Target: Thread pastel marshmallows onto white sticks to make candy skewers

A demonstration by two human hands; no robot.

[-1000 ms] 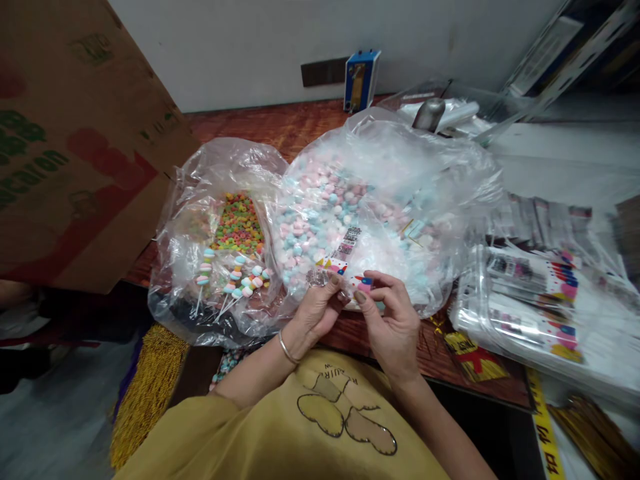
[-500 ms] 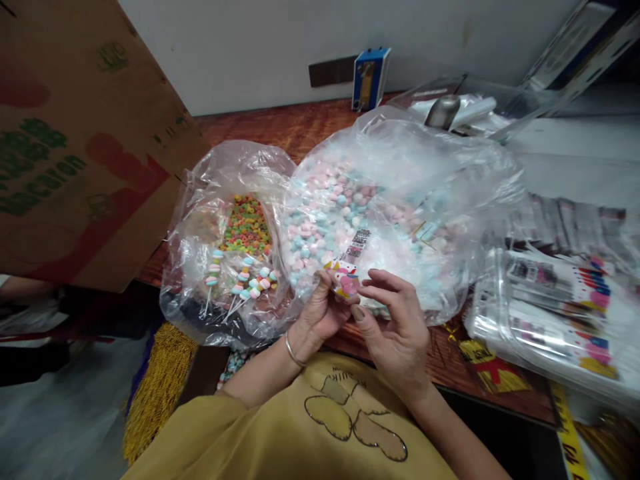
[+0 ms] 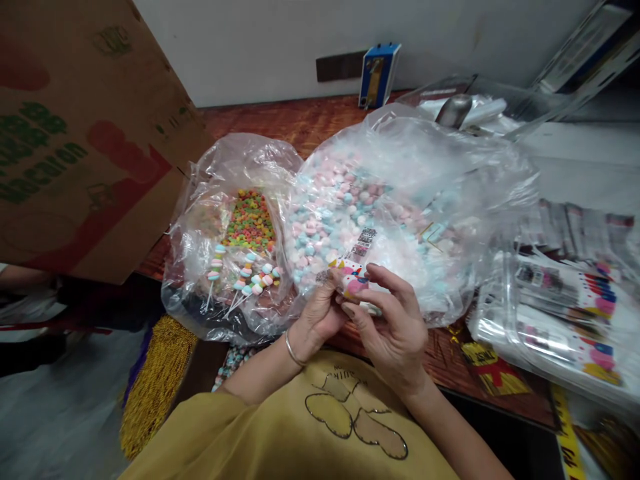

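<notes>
A small clear plastic packaging bag (image 3: 356, 285) with pink and yellow print is in front of me, its barcoded end pointing away. My left hand (image 3: 320, 315) pinches the near left edge of this bag between thumb and fingers. From the right, my right hand (image 3: 393, 327) closes its thumb and curled fingers on the bag's open-looking end. Just beyond both hands lies a large clear sack of pink, blue and white marshmallows (image 3: 313, 233). To the left, several marshmallow skewers (image 3: 245, 275) on white sticks rest on plastic beside colourful ring candies (image 3: 253, 220).
A cardboard box (image 3: 85, 140) stands at the left. Stacks of printed bags (image 3: 560, 293) lie at the right, with gold twist ties (image 3: 495, 367) near the table edge. A blue device (image 3: 379, 77) stands by the wall, and a clear bin (image 3: 500, 100) sits at the back right.
My right fingers have come in closer onto the bag, and its printed end has turned slightly between my hands. The view has shifted slightly.
</notes>
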